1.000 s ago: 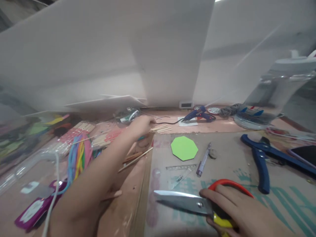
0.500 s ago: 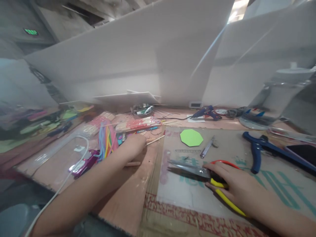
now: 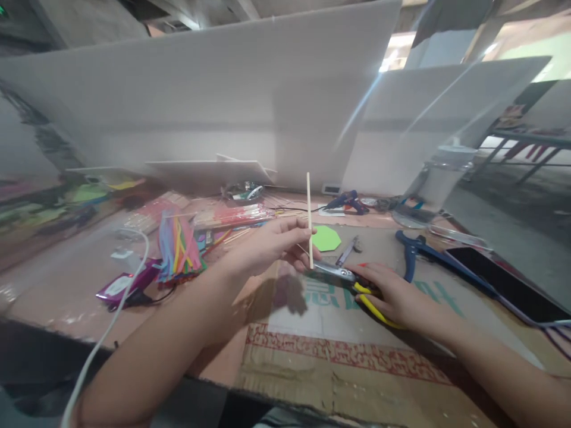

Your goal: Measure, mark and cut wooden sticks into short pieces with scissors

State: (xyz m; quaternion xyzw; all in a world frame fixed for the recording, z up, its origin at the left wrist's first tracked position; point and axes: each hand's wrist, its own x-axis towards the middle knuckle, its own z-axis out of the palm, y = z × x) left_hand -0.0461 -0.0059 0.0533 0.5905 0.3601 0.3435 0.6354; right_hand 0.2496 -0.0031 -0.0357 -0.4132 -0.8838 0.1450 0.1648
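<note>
1. A pale, thin stick (image 3: 308,205) stands nearly upright above the cardboard (image 3: 294,321), pinched in the fingers of the left hand (image 3: 292,242).
2. The right hand (image 3: 388,289) has its fingers wrapped round the handles of the scissors (image 3: 343,273), blades at the stick's lower end; whether they touch, I cannot tell.
3. Beyond lie a green card (image 3: 327,239) and a pen (image 3: 345,254).
4. Further right: blue cutters (image 3: 410,261), a phone (image 3: 513,282); left, on the bench (image 3: 229,351), pipe cleaners (image 3: 178,246).

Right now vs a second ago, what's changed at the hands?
Left hand came rightward and back from the table's far side, toward the scissors; it now grips a pale stick, held upright. Unchanged: right hand on the scissors, green octagon lying flat.
</note>
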